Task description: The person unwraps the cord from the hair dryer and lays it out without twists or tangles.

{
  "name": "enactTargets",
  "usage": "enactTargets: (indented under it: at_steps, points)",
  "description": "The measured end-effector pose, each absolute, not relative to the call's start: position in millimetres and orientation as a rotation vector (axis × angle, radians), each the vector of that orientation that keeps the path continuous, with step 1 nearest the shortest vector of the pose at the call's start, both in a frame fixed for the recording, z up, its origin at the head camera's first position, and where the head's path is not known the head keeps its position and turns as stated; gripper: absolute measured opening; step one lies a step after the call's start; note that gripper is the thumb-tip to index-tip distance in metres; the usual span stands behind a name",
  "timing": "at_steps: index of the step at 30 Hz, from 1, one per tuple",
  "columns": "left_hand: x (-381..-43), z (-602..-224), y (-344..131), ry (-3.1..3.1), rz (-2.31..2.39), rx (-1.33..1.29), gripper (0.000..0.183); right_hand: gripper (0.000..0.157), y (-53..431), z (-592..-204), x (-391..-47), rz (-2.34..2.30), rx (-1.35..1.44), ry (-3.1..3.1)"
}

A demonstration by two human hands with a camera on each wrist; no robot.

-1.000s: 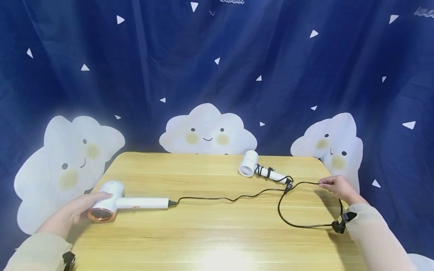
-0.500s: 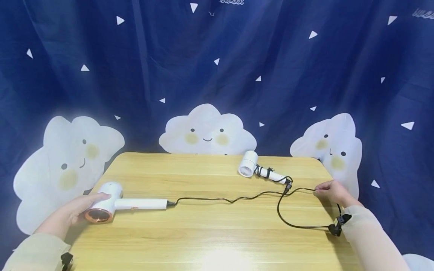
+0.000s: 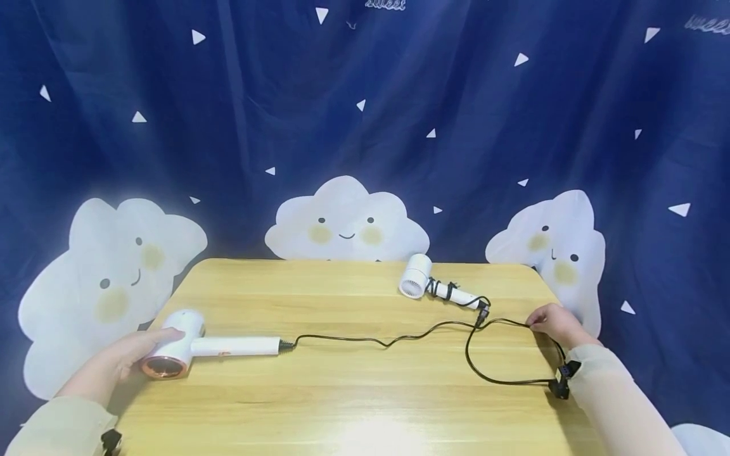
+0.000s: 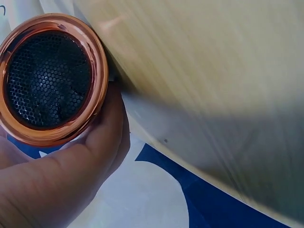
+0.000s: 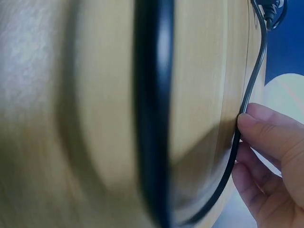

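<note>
Left hand (image 3: pixel 127 356) grips copper-rimmed hair dryer (image 3: pixel 181 347), likely slick, best held by handle (image 3: pixel 245 346); right hand (image 3: pixel 557 324) pinches power cord (image 5: pixel 254 73).

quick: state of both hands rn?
Left hand: closed, holding the copper-rimmed dryer by its head.
Right hand: closed, fingers pinching the black cord.

Reckoned from the middle of the pale wood-grain tabletop (image 3: pixel 319 405), a white hair dryer (image 3: pixel 415 275) lies at 2 o'clock, black cord (image 3: pixel 450 291) wrapped round its handle (image 3: pixel 463 297); a dark-blue curtain (image 3: pixel 285 95) hangs behind, printed with small white triangles (image 3: pixel 521 59); on it smile a central cloud (image 3: pixel 347 202) at 12 o'clock, a second cloud (image 3: pixel 561 212) at 2, a third cloud (image 3: pixel 85 259) between 9 and 10; glare (image 3: pixel 381 438) whitens the wood toward 5.
</note>
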State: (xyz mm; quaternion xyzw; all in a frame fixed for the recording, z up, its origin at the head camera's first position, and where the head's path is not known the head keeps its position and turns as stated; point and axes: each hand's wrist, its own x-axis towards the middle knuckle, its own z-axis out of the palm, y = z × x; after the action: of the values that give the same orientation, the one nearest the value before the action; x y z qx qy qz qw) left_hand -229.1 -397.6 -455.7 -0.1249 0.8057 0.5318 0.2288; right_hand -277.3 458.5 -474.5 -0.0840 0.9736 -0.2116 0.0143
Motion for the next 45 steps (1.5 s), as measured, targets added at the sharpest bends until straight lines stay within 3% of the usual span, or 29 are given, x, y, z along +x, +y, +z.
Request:
enactTargets:
  at_steps: [13, 35, 45]
  points:
    - [-228, -451, -390, 2.231, 1.538, -0.342, 0.051, 0.012, 460, -470, -275, -0.620, -0.314, 3.023]
    - [-229, -448, -387, 2.319, 1.429, -0.365, 0.055, 0.007, 460, -466, -265, -0.648, -0.285, 2.973]
    - [-225, -447, -386, 2.434, 1.326, -0.291, 0.055, 0.015, 464, -460, -254, -0.665, -0.264, 2.933]
